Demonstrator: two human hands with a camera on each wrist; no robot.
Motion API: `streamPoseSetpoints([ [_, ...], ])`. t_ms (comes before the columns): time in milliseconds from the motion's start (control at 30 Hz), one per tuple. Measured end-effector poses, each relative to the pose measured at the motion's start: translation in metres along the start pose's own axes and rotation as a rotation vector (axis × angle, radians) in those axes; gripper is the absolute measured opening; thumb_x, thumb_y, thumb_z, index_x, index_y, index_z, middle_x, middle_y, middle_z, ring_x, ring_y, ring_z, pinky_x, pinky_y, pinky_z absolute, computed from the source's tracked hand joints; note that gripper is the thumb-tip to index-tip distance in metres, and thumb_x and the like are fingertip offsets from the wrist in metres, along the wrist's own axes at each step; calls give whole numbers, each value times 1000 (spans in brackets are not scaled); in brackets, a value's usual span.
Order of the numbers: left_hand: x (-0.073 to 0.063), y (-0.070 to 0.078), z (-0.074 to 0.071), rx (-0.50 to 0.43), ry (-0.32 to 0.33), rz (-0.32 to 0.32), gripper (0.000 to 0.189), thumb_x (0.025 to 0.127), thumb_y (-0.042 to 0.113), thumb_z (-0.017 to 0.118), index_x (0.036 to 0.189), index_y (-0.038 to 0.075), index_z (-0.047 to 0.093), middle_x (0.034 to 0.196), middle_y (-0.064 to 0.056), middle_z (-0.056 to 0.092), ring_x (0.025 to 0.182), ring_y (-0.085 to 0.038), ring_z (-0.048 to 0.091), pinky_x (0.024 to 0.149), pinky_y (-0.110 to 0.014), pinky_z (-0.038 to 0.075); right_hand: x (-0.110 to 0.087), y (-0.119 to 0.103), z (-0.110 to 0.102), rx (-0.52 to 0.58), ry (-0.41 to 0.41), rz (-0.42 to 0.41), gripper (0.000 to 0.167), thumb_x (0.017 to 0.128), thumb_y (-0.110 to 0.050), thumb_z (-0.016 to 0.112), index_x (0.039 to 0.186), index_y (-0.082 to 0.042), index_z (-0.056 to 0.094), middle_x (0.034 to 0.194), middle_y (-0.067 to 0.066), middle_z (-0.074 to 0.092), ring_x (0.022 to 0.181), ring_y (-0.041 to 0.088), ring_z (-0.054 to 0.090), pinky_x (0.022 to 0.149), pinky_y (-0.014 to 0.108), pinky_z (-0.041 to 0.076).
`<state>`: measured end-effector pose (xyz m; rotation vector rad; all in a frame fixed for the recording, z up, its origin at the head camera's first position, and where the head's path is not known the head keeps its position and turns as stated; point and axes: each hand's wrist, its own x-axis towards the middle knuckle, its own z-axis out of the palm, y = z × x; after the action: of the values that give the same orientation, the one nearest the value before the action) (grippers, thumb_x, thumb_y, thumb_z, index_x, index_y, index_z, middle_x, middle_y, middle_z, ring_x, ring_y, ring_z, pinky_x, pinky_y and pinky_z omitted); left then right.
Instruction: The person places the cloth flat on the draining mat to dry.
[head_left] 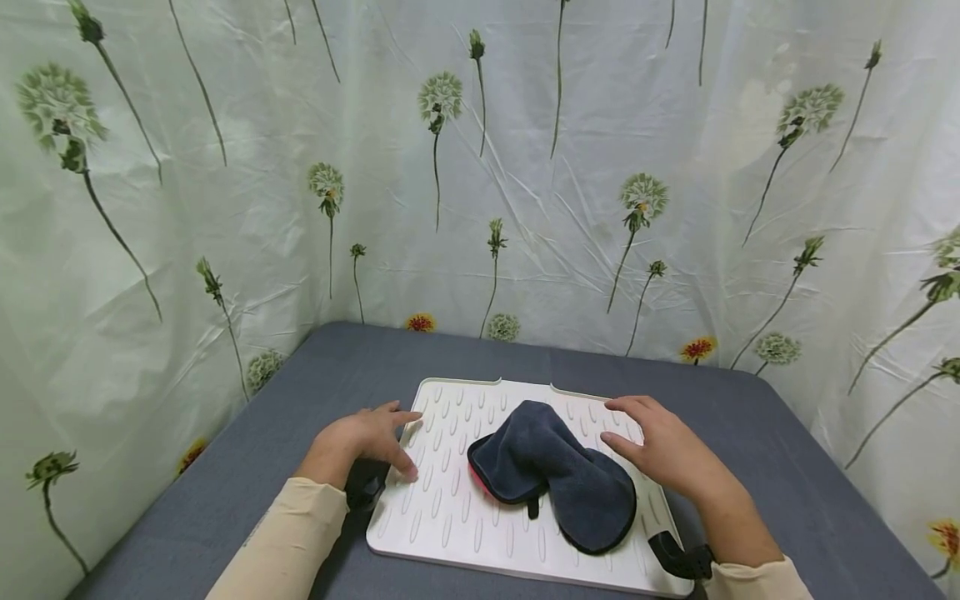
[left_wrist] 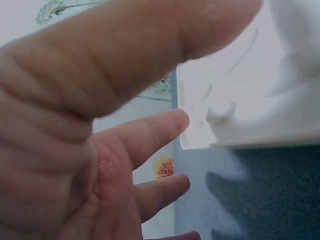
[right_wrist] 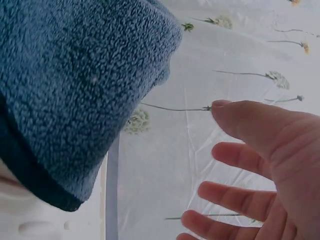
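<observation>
A dark blue plush cloth point(head_left: 551, 467) with black edging, a small black loop and a bit of red at its left edge lies crumpled on a white ridged board point(head_left: 450, 500). My left hand point(head_left: 371, 437) hovers at the board's left edge, fingers and thumb spread and holding nothing. At the right, my right hand point(head_left: 667, 442) is over the board's edge, its fingers loosely apart and likewise holding nothing. The cloth point(right_wrist: 85, 80) fills the upper left of the right wrist view, with a gap between it and the thumb. In the left wrist view, the left thumb covers part of the board point(left_wrist: 250, 110).
The board lies on a table with a dark grey-blue cover point(head_left: 360, 358). Behind and beside the table hangs a white curtain point(head_left: 525, 167) printed with dandelions. Dark wrist straps point(head_left: 678, 557) sit at both wrists.
</observation>
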<state>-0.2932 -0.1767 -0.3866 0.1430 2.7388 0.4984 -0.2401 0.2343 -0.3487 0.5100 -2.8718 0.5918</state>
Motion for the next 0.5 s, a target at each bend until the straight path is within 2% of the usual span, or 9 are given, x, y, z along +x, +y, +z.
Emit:
streamPoseSetpoints([
  [133,-1,4,-2,10,37,34,94,72,44,91,153,25,48,167,-17,29,150,-55,23,108,-79,27,1,4,2,-13,-59,26,49,96,-36,70,136,-8,62,139,22,58,128,46,56,99,62,47],
  [267,-3,9,-3,1,75,110,88,75,43,89,151,22,51,166,-18,31,151,-53,24,109,-77,29,2,8,5,-18,-84,26,47,96,-35,70,133,-7,64,135,22,61,127,46,57,99,62,47],
  [367,-5,19,-2,-11,103,203,77,78,41,87,146,19,57,164,-17,34,150,-50,27,110,-73,32,2,13,8,-24,-85,17,42,96,-30,70,130,-5,66,131,21,64,124,46,59,99,61,48],
  [500,-5,38,7,-1,177,370,44,79,38,87,116,18,73,158,-13,46,147,-47,34,111,-69,35,3,21,11,-42,-106,6,28,97,-22,69,119,-5,71,123,22,66,119,48,60,98,63,47],
])
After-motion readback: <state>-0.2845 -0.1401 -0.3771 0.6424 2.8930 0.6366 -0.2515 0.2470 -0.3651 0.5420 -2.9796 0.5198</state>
